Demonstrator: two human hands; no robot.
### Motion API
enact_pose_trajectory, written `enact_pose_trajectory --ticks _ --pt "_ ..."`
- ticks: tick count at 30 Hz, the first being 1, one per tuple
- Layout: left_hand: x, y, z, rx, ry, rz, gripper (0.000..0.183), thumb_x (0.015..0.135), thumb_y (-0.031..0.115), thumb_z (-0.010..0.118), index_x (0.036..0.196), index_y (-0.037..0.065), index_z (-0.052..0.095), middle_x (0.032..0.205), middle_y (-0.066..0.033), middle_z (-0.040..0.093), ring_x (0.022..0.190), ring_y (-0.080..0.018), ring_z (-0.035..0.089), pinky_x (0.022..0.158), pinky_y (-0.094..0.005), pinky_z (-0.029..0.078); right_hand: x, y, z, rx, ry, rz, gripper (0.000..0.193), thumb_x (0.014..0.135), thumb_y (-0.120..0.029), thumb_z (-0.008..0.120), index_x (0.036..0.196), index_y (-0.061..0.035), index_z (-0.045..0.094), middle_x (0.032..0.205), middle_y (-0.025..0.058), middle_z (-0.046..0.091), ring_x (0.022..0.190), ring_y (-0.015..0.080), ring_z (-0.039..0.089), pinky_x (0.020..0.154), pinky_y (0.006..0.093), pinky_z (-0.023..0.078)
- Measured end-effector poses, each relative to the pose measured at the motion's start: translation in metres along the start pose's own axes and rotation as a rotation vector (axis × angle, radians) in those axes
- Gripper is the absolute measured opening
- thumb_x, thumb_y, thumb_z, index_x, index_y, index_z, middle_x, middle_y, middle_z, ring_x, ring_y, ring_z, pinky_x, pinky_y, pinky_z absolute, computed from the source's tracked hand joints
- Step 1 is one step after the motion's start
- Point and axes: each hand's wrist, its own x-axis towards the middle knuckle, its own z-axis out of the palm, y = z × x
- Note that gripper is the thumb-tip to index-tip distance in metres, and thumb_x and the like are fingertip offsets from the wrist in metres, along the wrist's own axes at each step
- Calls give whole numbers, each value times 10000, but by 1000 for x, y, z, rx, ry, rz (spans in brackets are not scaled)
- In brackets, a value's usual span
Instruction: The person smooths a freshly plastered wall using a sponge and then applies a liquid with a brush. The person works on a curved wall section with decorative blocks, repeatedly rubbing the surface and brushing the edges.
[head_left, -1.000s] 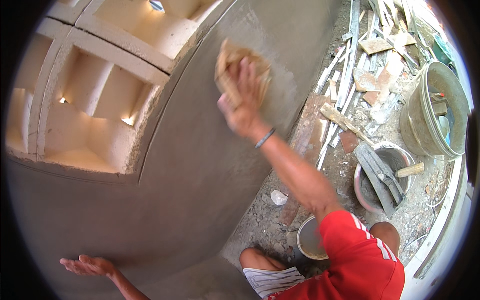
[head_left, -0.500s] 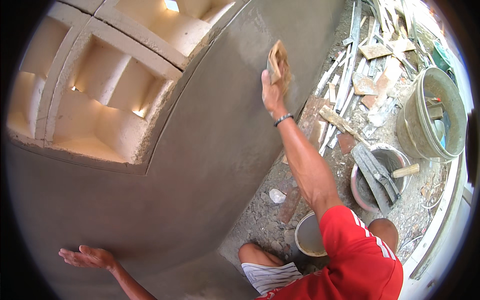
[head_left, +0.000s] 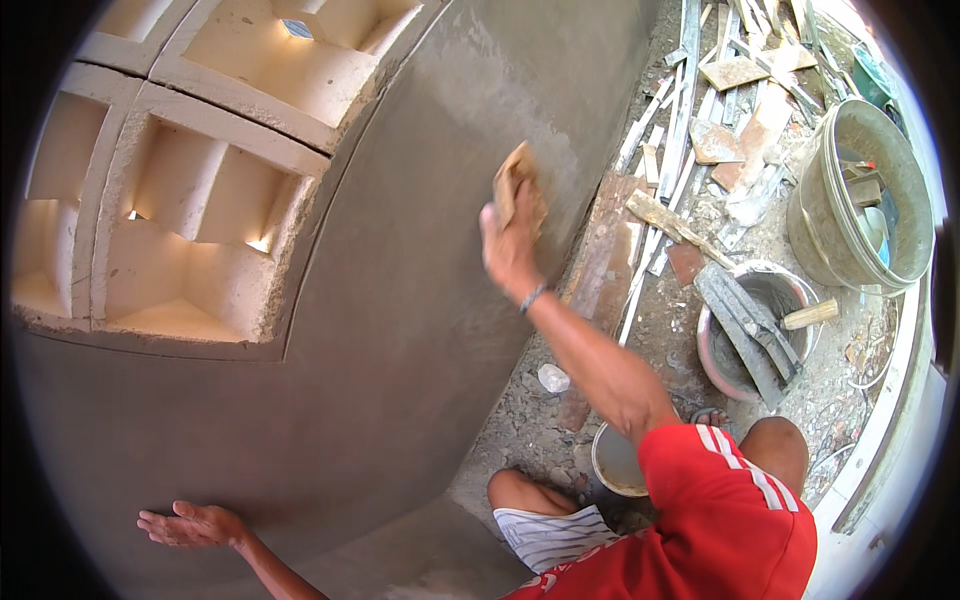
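Brown paper (head_left: 517,182); in right hand (head_left: 511,250)

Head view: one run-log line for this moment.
right hand: holds tan crumpled sheet at grey wall | left hand: open, nothing in it, wall contact unclear | wooden-handled tool: lying across pink-rimmed bucket

Tub (head_left: 705,350) on ground (head_left: 525,415), trowel (head_left: 738,320) lying across its top. Bucket (head_left: 815,235): beyond tub & to its R, w/ odds & ends (head_left: 868,195) inside. Pail (head_left: 599,468): L of tub, nearer side. Scrap strips (head_left: 683,110): on ground beyond tub, slightly L. Wall (head_left: 400,300): L of tub, w/ vent blocks (head_left: 195,195) set in it, far L. R hand (head_left: 510,250) w/ sheet (head_left: 517,190): at wall, L of tub & beyond. L hand (head_left: 195,526): nr wall, far L of tub, nearer side.
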Motion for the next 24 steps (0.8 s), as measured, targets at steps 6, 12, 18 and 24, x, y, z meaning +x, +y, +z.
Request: enact_pose_trajectory --ticks 6,12,18,24 --pt "-4 -8 0 40 12 -28 689 1038 571 231 1496 78 377 1557 -158 341 1450 -402 255 1165 -534 226 38 -50 5 -179 -27 -292 828 996 -544 394 1547 14 127 1596 282 114 1477 466 77 1206 511 113" --pt "1 6 -5 -2 4 -18 691 1039 570 213 1492 78 385 1551 -158 351 1446 -404 259 1167 -535 224 13 3 -15 -65 -39 80 804 1002 -493 412 1538 39 137 1599 272 119 1491 409 107 1217 468 98" --pt "1 -2 -6 -17 21 60 675 1042 562 225 1486 84 399 1545 -153 363 1441 -397 272 1163 -530 232 9 -62 14 58 -43 -394 724 1008 -410 436 1507 68 221 1566 285 224 1484 382 166 1216 443 128" --pt "1 14 -5 -83 -4 -47 688 1044 547 242 1478 35 394 1537 -161 371 1460 -336 248 1192 -489 187 23 9 -10 143 47 59 697 1005 -374 466 1511 43 229 1563 247 266 1478 382 189 1212 452 150"
